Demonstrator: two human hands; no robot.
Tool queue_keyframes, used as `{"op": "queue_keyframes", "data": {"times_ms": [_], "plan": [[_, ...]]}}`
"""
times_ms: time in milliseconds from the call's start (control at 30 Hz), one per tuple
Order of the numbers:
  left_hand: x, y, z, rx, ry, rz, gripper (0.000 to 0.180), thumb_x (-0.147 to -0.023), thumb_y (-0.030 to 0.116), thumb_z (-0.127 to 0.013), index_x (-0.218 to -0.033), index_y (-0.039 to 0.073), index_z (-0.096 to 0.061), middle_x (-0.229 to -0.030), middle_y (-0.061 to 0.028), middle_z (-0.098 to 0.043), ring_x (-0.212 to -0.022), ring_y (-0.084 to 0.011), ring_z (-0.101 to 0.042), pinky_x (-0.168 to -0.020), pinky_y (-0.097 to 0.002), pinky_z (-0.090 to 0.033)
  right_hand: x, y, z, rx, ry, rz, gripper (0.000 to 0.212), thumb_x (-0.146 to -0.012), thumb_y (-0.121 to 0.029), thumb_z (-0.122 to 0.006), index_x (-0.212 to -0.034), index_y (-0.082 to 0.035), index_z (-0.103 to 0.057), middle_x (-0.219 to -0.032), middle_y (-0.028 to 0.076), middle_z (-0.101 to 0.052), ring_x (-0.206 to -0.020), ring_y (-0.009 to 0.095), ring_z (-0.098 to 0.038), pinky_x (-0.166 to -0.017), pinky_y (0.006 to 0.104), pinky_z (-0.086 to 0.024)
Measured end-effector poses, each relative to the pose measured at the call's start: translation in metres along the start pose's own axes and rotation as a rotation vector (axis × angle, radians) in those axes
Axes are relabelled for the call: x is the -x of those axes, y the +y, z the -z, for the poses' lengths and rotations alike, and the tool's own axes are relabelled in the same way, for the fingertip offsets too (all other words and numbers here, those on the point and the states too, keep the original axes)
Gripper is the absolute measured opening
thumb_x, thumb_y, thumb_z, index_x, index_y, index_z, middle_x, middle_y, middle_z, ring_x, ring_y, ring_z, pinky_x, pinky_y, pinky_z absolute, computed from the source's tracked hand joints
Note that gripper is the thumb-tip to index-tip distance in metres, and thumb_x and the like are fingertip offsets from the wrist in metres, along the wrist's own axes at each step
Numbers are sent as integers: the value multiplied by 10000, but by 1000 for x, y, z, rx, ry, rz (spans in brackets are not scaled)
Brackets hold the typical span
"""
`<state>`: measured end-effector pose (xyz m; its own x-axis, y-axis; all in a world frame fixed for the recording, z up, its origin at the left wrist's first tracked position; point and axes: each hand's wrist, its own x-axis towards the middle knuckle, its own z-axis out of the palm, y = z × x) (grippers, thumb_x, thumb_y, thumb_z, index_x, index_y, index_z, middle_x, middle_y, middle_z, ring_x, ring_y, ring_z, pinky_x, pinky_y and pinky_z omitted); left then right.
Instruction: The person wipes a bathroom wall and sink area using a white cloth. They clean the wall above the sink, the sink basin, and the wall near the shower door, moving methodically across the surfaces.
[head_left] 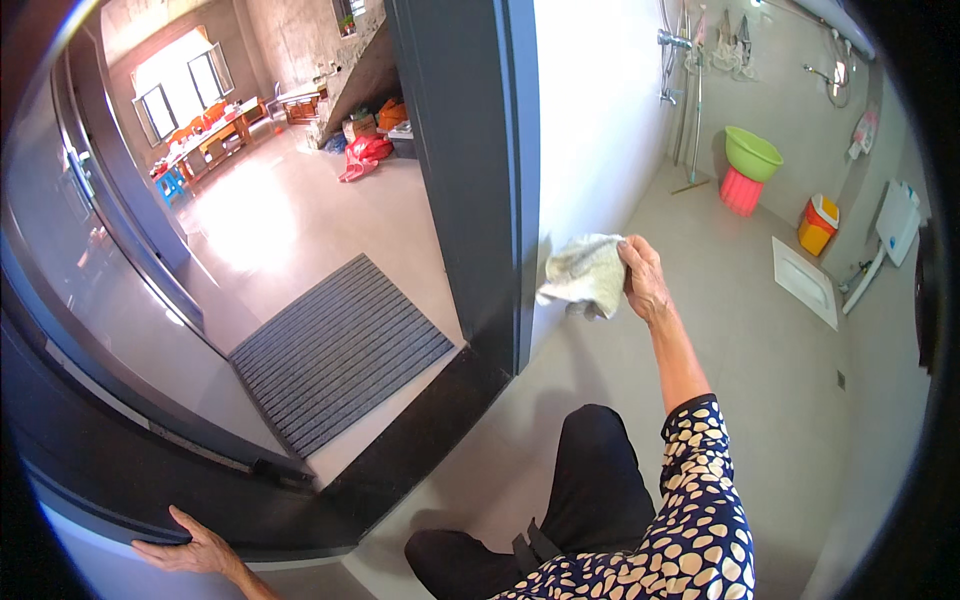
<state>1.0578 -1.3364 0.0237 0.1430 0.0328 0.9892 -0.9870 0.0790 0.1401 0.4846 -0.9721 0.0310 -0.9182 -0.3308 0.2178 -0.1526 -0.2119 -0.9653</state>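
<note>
Beyond the dark door frame (462, 170) lies a ribbed grey mat (342, 350). Just right of the frame's upright hangs a crumpled pale cloth (585, 275), gripped in the closed fingers of the right hand (647, 275); against the frame's lower left edge rests the left hand (198, 550), fingers loosely spread, holding nothing.

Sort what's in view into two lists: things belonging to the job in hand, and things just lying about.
In use:
- pale cloth, held by the right hand
- dark door frame, with the left hand at its lower edge

Lying about:
- grey striped mat
- green basin
- yellow-and-orange bin
- red bag
</note>
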Motion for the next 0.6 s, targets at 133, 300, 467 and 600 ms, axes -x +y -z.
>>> {"op": "queue_keyframes", "data": {"times_ms": [133,300,467,600], "plan": [[3,50,23,243,7,-20,641,-816,248,-703,-1304,-37,-401,-1296,-228,-408,-1239,-368,-377,-1011,-461,-355,-21,-32,-15,24,-66,239,177,-915,-227,-549,-855,-62,-524,-738,-41,-457,-687,72,-401,-612,237,-373],[40,218,65,917,-438,60,596,-801,106,-663,-1301,-43,-374,-1372,-218,-294,-1281,-353,-286,-1081,-450,-213,-28,-55,-32,336,66,522,152,-928,-164,-530,-994,-27,-526,-870,30,-511,-815,117,-463,-743,260,-403],[42,394,97,1529,-748,173,628,-826,130,-620,-1363,7,-318,-1410,-192,-234,-1317,-330,-242,-1071,-464,-241,-74,-27,-70,419,19,990,335,-841,-87,-605,-1156,-41,-500,-1157,138,-480,-1092,295,-435,-967,400,-338],[26,483,100,1723,-855,297,673,-896,267,-549,-1440,66,-207,-1445,-158,-197,-1339,-306,-222,-1068,-480,-250,-91,-11,-103,760,-105,1217,518,-773,-299,-653,-1213,-80,-493,-1276,181,-398,-1175,417,-314,-998,533,-261]]}}
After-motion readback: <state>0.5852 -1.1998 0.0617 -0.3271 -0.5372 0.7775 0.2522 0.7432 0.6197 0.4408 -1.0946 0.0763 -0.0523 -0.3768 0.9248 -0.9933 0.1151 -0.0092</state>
